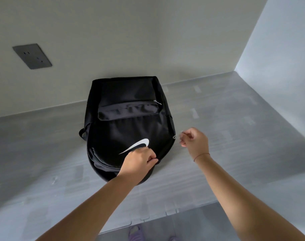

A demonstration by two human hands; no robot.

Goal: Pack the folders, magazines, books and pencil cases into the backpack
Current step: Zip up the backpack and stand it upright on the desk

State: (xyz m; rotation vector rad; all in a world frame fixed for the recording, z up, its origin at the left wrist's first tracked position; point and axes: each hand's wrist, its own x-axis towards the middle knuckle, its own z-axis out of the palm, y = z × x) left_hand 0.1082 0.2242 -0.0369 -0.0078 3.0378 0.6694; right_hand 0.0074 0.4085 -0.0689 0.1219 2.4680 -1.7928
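**Q:** Fig. 1, head view. Where is the bag?

**A:** The black bag (124, 129) lies flat at the centre of the grey table (235, 136). Its far end, at 12 o'clock, touches the wall (113, 40), and its near end points to 6 o'clock. A pocket (129, 110) crosses the front panel, and a white logo (136, 145) sits below it, toward 6 o'clock.

**Q:** What is the left hand doing?

**A:** The left hand (139, 160) is on the bag's near end, just below the logo. Its fingers are curled and pinch the bag there. Whether they pinch fabric or a zip cannot be told.

**Q:** And the right hand?

**A:** The right hand (195, 141) is at 3 o'clock of the bag, just beside it and not touching it. Its fingers are curled and blurred, so whether they hold anything cannot be told. A zip pull (174, 137) shows on the bag's edge, between the bag and those fingers. A thin cord (201, 156) circles the wrist.

**Q:** What else is in view?

**A:** A dark socket (32, 56) is on the wall at 10 o'clock. Purple slippers (135, 233) stand on the floor at 6 o'clock, below the table edge.
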